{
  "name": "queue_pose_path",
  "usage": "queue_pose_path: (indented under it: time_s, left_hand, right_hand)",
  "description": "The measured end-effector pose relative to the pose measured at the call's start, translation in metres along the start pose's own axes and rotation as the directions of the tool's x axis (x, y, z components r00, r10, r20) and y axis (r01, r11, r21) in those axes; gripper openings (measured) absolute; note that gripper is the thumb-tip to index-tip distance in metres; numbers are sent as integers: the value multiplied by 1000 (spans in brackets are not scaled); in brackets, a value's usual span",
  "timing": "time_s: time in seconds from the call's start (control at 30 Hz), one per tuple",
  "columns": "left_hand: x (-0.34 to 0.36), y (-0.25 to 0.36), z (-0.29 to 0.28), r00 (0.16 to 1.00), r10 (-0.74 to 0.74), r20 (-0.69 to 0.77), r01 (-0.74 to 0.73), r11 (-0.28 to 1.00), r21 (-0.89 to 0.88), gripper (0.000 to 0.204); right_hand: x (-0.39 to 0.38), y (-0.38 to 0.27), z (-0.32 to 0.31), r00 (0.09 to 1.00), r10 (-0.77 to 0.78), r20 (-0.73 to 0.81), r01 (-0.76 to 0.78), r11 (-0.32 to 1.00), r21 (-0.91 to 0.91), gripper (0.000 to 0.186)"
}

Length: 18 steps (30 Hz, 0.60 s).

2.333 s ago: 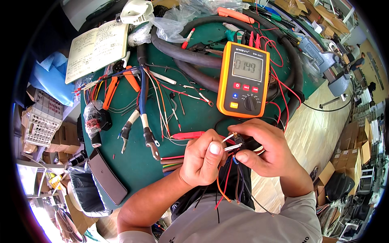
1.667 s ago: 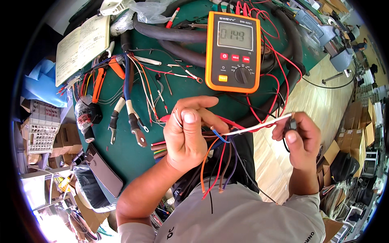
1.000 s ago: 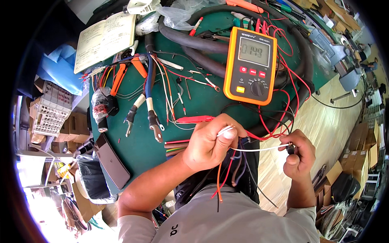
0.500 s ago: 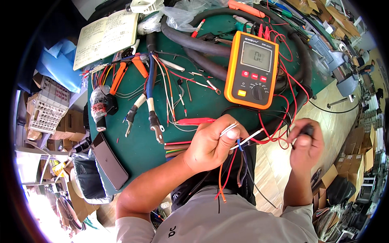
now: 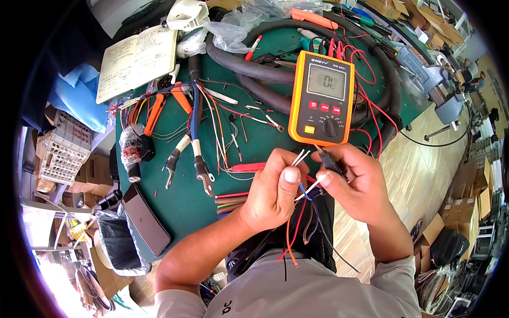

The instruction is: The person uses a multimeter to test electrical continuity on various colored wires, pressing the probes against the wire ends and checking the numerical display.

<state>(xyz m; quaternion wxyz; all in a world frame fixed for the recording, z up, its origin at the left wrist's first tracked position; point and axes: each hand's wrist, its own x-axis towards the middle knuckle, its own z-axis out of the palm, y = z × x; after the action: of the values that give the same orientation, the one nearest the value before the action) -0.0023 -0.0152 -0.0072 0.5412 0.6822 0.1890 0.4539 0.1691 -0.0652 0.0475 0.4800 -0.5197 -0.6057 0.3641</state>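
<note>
My left hand (image 5: 270, 192) is closed, its thumb pressed on white wires (image 5: 300, 158) whose tips stick up past the fingers. Below it hang orange, red, brown and black wires (image 5: 293, 233). Close beside it, my right hand (image 5: 362, 184) grips a black test probe (image 5: 330, 162), its metal tip pointing up and left. The right thumb touches or nearly touches a white wire (image 5: 312, 188) running between the hands. Just beyond the hands stands an orange-rimmed insulation meter (image 5: 323, 99) with a lit display. A red probe (image 5: 247, 167) lies left of my left hand, partly hidden by it.
Thick black cable (image 5: 254, 59) loops behind the meter. Lugged cable ends (image 5: 203, 177), orange-handled pliers (image 5: 154, 115), an open notebook (image 5: 139, 61) and a dark phone (image 5: 145, 220) lie on the green table (image 5: 177, 214). A bench vise (image 5: 432, 79) sits at the far right.
My right hand has come in from the right with the black probe and is now beside my left hand. The left hand keeps its grip on the white wires.
</note>
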Motion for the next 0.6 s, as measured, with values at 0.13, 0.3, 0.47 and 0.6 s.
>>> queue_pose_path:
  time_s: [0.13,0.3,0.47,0.6]
  left_hand:
    - [2,0,0,998,46,37,-47,998,38,22]
    - [3,-4,-3,993,98,61,-99,995,11,19]
    - [1,-5,-4,994,67,88,-67,998,-8,18]
    - [1,-4,-3,1000,27,0,-27,996,-89,19]
  right_hand:
    - [3,3,-2,1000,31,-5,-30,996,79,21]
    - [8,-5,3,995,98,17,-97,925,367,13]
    - [10,-5,11,995,99,-3,-95,958,270,12]
    - [5,-3,17,993,66,-98,-56,994,98,14]
